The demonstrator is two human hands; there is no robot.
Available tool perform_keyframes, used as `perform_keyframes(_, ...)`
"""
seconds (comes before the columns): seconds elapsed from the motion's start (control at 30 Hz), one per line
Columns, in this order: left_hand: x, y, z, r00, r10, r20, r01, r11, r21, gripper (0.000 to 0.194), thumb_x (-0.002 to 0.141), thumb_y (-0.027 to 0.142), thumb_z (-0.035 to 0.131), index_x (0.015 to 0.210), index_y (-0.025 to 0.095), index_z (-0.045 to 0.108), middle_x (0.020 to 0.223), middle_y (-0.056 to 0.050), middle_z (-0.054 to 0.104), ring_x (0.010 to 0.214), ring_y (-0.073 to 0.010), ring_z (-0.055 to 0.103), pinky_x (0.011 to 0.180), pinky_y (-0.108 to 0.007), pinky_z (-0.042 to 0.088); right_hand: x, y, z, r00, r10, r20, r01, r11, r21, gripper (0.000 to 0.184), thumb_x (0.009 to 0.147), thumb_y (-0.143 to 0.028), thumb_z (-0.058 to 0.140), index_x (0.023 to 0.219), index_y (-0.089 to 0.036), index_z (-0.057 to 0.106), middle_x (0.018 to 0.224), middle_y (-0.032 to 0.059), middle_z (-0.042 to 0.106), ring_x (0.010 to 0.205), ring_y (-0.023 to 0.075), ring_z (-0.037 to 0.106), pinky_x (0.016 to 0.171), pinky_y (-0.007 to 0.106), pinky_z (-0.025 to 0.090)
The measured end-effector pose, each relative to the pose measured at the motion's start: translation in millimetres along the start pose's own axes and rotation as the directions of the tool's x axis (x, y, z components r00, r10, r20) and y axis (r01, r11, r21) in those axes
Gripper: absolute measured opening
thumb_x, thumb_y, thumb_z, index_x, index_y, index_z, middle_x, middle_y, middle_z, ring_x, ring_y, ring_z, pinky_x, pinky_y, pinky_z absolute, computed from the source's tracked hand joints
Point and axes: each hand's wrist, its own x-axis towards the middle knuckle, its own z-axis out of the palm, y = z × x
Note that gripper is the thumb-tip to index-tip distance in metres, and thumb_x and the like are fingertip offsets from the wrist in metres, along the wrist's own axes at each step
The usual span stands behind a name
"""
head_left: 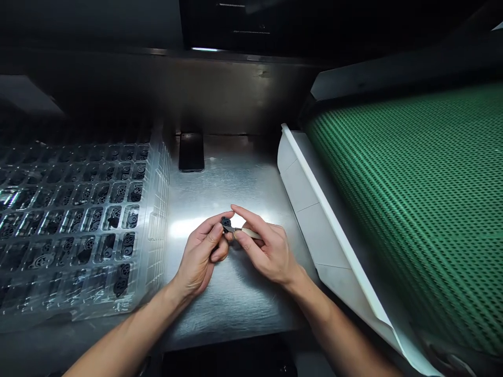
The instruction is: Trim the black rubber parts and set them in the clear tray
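Note:
Between thumb and fingers, my left hand point(203, 253) pinches a small black moulded part point(226, 222) above the metal worktop. My right hand point(269, 245) is closed around the pale handle of a small knife point(250, 232), its index finger stretched over toward the part. The knife's short dark blade meets the near side of the part; whether it cuts in, I cannot tell. Left of my hands stands a stack of clear plastic trays point(155, 225), whose compartments hold many similar black parts point(128, 243).
A black phone point(192, 152) lies at the back of the metal worktop point(236, 173). To the right, a white tray point(302, 204) stands tilted beside a green mesh conveyor belt point(424, 183). A metal ledge point(236, 94) closes off the rear.

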Motion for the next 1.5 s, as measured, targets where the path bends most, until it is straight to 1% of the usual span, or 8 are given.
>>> perform_keyframes(0.37, -1.0, 1.0, -1.3, 1.0, -0.012, 0.011, 0.013, 1.0, -0.019, 0.035, 0.098, 0.041, 0.085, 0.125, 0.019, 0.083, 0.082, -0.002, 0.065, 0.052, -0.0009, 0.034, 0.054, -0.018, 0.03, 0.8, 2.1, 1.2, 0.998, -0.045, -0.031, 0.045, 0.999, -0.023, 0.042, 0.113, -0.028, 0.062, 0.155, -0.023, 0.062, 0.097, 0.0016, 0.08, 0.078, 0.0168, 0.073, 0.079, 0.033, 0.058)
perform_keyframes(0.7, -0.8, 1.4, -1.3, 1.0, -0.014, 0.016, 0.014, 1.0, -0.015, 0.037, 0.097, 0.041, 0.085, 0.125, 0.017, 0.082, 0.083, -0.002, 0.066, 0.052, -0.0017, 0.031, 0.053, -0.019, 0.029, 0.2, 7.0, -0.3, 0.999, -0.038, -0.018, 0.038, 0.999, -0.005, 0.04, 0.113, -0.032, 0.062, 0.152, -0.023, 0.064, 0.08, -0.002, 0.071, 0.063, 0.0152, 0.061, 0.068, 0.032, 0.052)
perform_keyframes(0.97, -2.3, 0.8, -2.7, 0.999, -0.032, 0.022, 0.033, 0.999, -0.043, 0.035, 0.1, 0.039, 0.083, 0.127, 0.018, 0.082, 0.084, -0.002, 0.065, 0.052, -0.0006, 0.032, 0.053, -0.017, 0.029, 0.7, 6.4, 0.8, 0.997, -0.079, -0.027, 0.078, 0.997, -0.024, 0.041, 0.113, -0.027, 0.063, 0.153, -0.022, 0.062, 0.084, -0.0023, 0.072, 0.068, 0.0145, 0.063, 0.07, 0.031, 0.051)
perform_keyframes(1.2, -1.1, 0.7, -2.4, 0.997, -0.039, 0.071, 0.04, 0.999, -0.022, 0.032, 0.104, 0.037, 0.077, 0.129, 0.018, 0.082, 0.089, -0.002, 0.062, 0.052, 0.0003, 0.032, 0.054, -0.019, 0.027, 1.1, 5.5, -2.0, 0.998, 0.007, -0.06, -0.005, 1.0, 0.025, 0.035, 0.115, -0.031, 0.058, 0.147, -0.021, 0.067, 0.08, -0.0013, 0.068, 0.063, 0.0143, 0.056, 0.066, 0.03, 0.048)
perform_keyframes(1.27, -0.7, 0.0, -2.9, 0.997, -0.036, 0.068, 0.036, 0.999, -0.003, 0.032, 0.103, 0.037, 0.077, 0.129, 0.018, 0.081, 0.09, -0.002, 0.062, 0.053, 0.0, 0.033, 0.054, -0.02, 0.026, 0.7, 3.8, -1.8, 0.993, 0.07, -0.095, -0.06, 0.993, 0.105, 0.033, 0.114, -0.037, 0.06, 0.141, -0.021, 0.07, 0.08, -0.0009, 0.067, 0.061, 0.0137, 0.053, 0.061, 0.029, 0.045)
perform_keyframes(1.33, -0.5, -1.6, -3.8, 0.998, -0.02, 0.057, 0.019, 0.999, 0.03, 0.035, 0.102, 0.04, 0.079, 0.13, 0.018, 0.081, 0.088, -0.002, 0.062, 0.053, -0.0008, 0.034, 0.054, -0.02, 0.025, 0.6, 2.0, -0.3, 0.984, 0.144, -0.101, -0.124, 0.975, 0.185, 0.028, 0.109, -0.044, 0.068, 0.124, -0.021, 0.074, 0.082, 0.0003, 0.068, 0.059, 0.0129, 0.052, 0.057, 0.028, 0.042)
perform_keyframes(1.4, -0.2, -4.1, -5.2, 0.998, 0.008, 0.056, -0.012, 0.997, 0.081, 0.038, 0.099, 0.043, 0.081, 0.128, 0.018, 0.082, 0.083, -0.001, 0.061, 0.053, -0.0017, 0.034, 0.053, -0.021, 0.022, 1.1, 0.2, 2.0, 0.977, 0.208, -0.051, -0.189, 0.95, 0.249, 0.027, 0.102, -0.047, 0.077, 0.106, -0.02, 0.073, 0.081, 0.0008, 0.069, 0.059, 0.013, 0.053, 0.055, 0.028, 0.041)
perform_keyframes(1.5, 0.4, -7.7, -7.4, 0.997, 0.038, 0.071, -0.049, 0.986, 0.157, 0.04, 0.097, 0.046, 0.083, 0.125, 0.017, 0.083, 0.081, -0.001, 0.062, 0.053, -0.0024, 0.036, 0.052, -0.022, 0.02, 2.9, -1.4, 4.5, 0.968, 0.25, 0.023, -0.245, 0.92, 0.306, 0.024, 0.102, -0.041, 0.075, 0.091, -0.02, 0.07, 0.075, -0.0002, 0.068, 0.063, 0.0138, 0.057, 0.058, 0.027, 0.042)
